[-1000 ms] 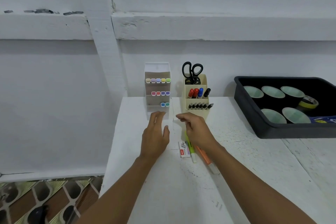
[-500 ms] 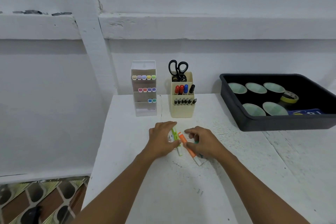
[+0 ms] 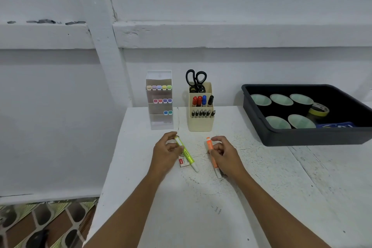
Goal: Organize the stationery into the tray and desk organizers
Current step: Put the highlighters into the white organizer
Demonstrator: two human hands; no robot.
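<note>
L hand (image 3: 167, 153) pinches a green highlighter (image 3: 188, 156) near its top end, fingers curled round it. R hand (image 3: 225, 155) grips an orange highlighter (image 3: 210, 145) the same way. Both pens slant w/ white ends toward the person, over the white table (image 3: 201, 217), apart from each other. A small eraser (image 3: 183, 162) lies just under the green one. Behind, at the wall: clear organizer (image 3: 160, 122) w/ pastel pens (image 3: 159, 87), beside it a beige organizer (image 3: 201, 125) w/ scissors (image 3: 196, 78) & markers (image 3: 201, 100). Black tray (image 3: 302, 140) at right holds tape rolls (image 3: 280, 99)
</note>
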